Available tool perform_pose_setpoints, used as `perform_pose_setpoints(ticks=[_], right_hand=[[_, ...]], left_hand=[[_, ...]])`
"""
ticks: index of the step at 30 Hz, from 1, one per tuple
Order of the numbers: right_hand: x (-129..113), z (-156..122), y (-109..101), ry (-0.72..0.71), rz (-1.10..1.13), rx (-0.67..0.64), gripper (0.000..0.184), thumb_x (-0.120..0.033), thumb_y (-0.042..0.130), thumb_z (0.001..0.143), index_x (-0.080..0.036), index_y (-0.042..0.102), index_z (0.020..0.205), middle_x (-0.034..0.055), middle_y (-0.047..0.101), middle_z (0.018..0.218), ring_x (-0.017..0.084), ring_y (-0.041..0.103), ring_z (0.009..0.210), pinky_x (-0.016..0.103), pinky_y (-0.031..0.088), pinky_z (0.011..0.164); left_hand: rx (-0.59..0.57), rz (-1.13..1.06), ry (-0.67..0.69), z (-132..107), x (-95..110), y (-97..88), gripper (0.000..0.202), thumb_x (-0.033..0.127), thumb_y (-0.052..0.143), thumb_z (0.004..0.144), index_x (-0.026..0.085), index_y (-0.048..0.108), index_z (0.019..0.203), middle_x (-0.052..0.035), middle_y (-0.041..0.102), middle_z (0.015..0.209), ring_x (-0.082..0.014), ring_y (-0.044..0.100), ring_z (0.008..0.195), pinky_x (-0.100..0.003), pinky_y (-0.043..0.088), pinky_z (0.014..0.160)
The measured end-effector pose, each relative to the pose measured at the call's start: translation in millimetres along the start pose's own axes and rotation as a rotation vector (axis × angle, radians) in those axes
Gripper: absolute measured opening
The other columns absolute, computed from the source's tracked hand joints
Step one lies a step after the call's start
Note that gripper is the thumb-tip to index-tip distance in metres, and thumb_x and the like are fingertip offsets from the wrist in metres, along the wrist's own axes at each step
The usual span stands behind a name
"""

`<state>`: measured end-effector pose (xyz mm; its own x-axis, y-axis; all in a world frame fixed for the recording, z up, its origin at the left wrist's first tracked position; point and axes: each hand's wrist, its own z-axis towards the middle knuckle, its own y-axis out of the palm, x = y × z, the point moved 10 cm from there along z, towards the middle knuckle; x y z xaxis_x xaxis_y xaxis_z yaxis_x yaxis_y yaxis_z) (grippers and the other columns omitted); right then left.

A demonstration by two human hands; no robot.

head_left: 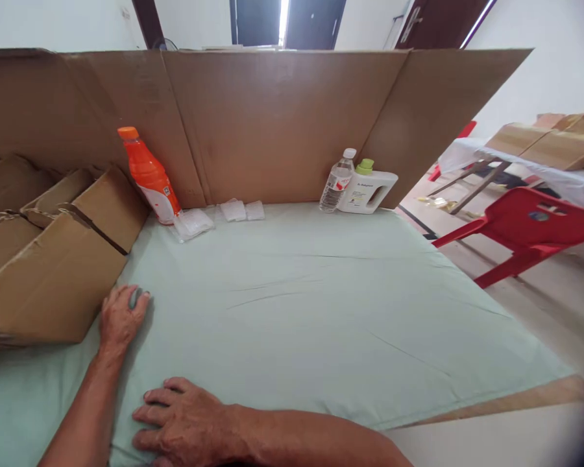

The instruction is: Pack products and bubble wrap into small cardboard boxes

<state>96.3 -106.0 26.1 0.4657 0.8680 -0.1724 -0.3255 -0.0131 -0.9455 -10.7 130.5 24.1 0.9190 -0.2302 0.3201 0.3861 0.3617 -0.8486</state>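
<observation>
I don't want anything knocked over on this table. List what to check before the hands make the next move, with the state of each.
1. The left hand is empty and lies flat on the cloth, right beside the cardboard box: ok.
2. The right hand is empty, palm down on the cloth: ok.
3. The orange bottle has its cap on and stands at the back: ok.
4. The clear bottle and white jug are capped and stand side by side: ok.
5. The cloth is free of things between hands and bottles: ok.
6. Contents of the plastic packets: cannot tell.
</observation>
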Motion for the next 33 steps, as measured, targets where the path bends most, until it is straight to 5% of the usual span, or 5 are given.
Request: perform_pose_setpoints(ticks=[9,19,22,28,33], right_hand=[[3.6,5.7,18.7,-0.045,-0.082,0.047,0.025,-0.045,0.049,0.103,-0.035,0.069,0.115,-0.0073,0.06,0.14,0.017,0.048,0.132,0.035,0.039,0.107],[-1.9,6.0,-9.9,0.013,0.061,-0.075,0.031,-0.041,0.057,0.1,-0.023,0.068,0.122,-0.0002,0.06,0.142,0.016,0.046,0.135,0.032,0.031,0.115],[33.7,-6.9,-25.2,0.234,0.157,0.027,0.032,-0.04,0.056,0.1,-0.018,0.067,0.121,0.0032,0.061,0.142,0.013,0.047,0.135,0.028,0.032,0.115],[174.5,-151.0,-67.5,1.128,-0.117,0.026,0.051,-0.042,0.057,0.097,-0.023,0.052,0.144,0.0083,0.045,0.157,0.021,0.039,0.145,0.038,0.031,0.117],[183.1,-344.4,-130.7,1.652,-0.357,0.093,0.046,-0.036,0.043,0.101,-0.016,0.05,0.142,0.0169,0.042,0.157,0.029,0.037,0.145,0.046,0.029,0.116]], left_hand=[[-0.075,0.074,0.044,-11.8,6.9,14.0,0.053,0.05,0.036,0.095,0.011,0.067,0.116,-0.022,0.059,0.134,-0.0363,0.053,0.127,-0.053,0.043,0.108],[-0.043,0.02,0.018,-9.5,18.1,3.9,0.057,0.051,0.046,0.093,0.009,0.062,0.127,-0.0258,0.048,0.145,-0.0437,0.051,0.129,-0.061,0.043,0.104],[-0.035,-0.055,0.128,-15.3,44.2,3.1,0.057,0.052,0.047,0.092,0.01,0.061,0.129,-0.0241,0.044,0.15,-0.0417,0.046,0.134,-0.058,0.039,0.109],[-0.206,-0.031,0.235,-28.6,69.9,25.9,0.05,0.048,0.044,0.092,0.015,0.061,0.126,-0.0209,0.052,0.143,-0.0371,0.047,0.134,-0.055,0.04,0.109],[-0.242,0.016,0.264,-31.3,62.1,33.8,0.053,0.053,0.037,0.093,0.016,0.061,0.123,-0.0197,0.054,0.138,-0.0375,0.047,0.134,-0.056,0.039,0.109]])
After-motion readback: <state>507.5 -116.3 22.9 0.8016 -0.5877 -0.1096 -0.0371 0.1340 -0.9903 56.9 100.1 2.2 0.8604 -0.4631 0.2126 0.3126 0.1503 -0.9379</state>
